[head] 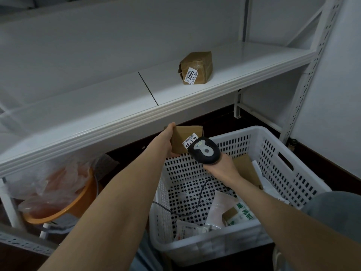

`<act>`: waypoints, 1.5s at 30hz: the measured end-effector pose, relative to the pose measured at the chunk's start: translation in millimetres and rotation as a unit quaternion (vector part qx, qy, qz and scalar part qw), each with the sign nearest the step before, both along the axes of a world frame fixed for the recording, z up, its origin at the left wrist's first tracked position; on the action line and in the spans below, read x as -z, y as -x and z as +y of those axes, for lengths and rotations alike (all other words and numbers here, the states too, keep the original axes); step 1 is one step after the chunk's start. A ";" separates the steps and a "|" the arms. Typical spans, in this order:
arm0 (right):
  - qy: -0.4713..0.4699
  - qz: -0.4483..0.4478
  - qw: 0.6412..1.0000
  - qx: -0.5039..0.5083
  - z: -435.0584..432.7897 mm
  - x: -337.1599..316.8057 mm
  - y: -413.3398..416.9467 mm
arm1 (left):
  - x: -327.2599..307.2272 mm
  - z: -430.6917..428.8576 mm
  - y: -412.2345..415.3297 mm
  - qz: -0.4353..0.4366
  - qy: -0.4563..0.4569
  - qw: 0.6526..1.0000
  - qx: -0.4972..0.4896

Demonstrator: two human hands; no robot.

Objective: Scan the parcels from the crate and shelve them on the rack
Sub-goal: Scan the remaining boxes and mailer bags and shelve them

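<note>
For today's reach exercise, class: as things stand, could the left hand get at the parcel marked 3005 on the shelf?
Probably not yet: the left hand grips a cardboard box, so it is full. Otherwise the way looks free: nothing blocks the parcel on the shelf.

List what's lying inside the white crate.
In the crate: a flat cardboard parcel, white plastic mailers, a green-printed box and the scanner's cable. The right forearm covers whatever lies beneath it.
</note>
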State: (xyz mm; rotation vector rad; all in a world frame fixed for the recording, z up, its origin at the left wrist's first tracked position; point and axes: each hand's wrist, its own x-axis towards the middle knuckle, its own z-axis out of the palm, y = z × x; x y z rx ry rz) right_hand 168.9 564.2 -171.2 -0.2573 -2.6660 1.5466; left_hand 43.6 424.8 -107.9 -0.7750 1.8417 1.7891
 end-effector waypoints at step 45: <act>0.310 0.040 0.917 0.246 45.5 -63.7 119.6 | -75.4 27.4 85.2 0.362 0.086 0.917 -0.146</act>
